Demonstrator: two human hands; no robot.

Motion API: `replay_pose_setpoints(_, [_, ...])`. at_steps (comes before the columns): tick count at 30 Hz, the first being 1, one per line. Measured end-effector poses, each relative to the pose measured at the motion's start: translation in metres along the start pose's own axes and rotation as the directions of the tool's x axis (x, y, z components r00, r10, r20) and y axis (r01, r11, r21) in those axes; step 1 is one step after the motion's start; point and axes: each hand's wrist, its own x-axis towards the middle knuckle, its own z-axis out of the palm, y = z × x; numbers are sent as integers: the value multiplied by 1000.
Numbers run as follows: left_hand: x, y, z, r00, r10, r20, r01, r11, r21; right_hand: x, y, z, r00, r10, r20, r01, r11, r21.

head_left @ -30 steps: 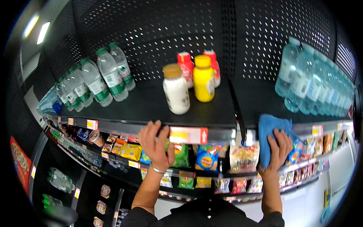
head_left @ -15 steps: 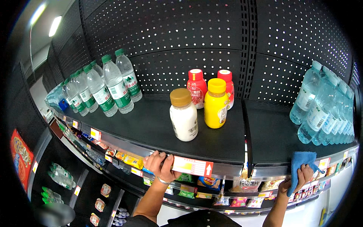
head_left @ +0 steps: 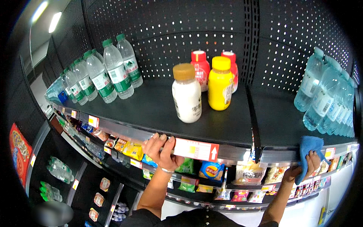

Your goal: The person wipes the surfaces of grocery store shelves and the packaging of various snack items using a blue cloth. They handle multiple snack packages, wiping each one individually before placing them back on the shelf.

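My left hand (head_left: 163, 153) grips the front edge of the black top shelf (head_left: 147, 109), its fingers curled over the edge next to a red-and-white price label (head_left: 196, 150). Farther right, my right hand (head_left: 311, 163) is closed on a blue cloth (head_left: 311, 145), which lies against the shelf's front rail. Behind my left hand a white bottle with a brown cap (head_left: 186, 96) stands on the shelf beside a yellow bottle (head_left: 220, 89). Two red bottles, one of them here (head_left: 200, 72), stand upright behind these and are partly hidden.
Green-capped water bottles (head_left: 118, 72) stand in rows at the left of the shelf. Pale blue water bottles (head_left: 319, 100) line its right end. Snack bags (head_left: 211, 171) fill the shelves below. A perforated black back panel (head_left: 170, 41) rises behind.
The view has shifted, so the shelf and bottles appear higher in the picture. Both hands keep their places along the shelf edge, the right one still with the cloth.
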Motion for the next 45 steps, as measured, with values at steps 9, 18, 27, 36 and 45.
replay_pose_setpoints(9, [-1,-1,-7,999,22,36,-22,1000,-17,1,-7,-7,998,15,56,-16,1000,27])
replay_pose_setpoints(18, [-3,0,-1,1000,10,2,-10,1000,-22,1,-6,-11,998,24,55,-25,1000,12])
replay_pose_setpoints(27, [-22,-7,0,971,57,232,-26,991,-134,-4,-57,17,998,18,55,-15,998,-59])
replay_pose_setpoints(36, [13,21,-43,965,-124,232,159,978,-139,-86,-156,20,811,58,583,-397,785,475])
replay_pose_setpoints(45, [-111,79,-248,563,-450,693,480,861,169,-175,-214,-58,-353,-360,864,-931,40,-364])
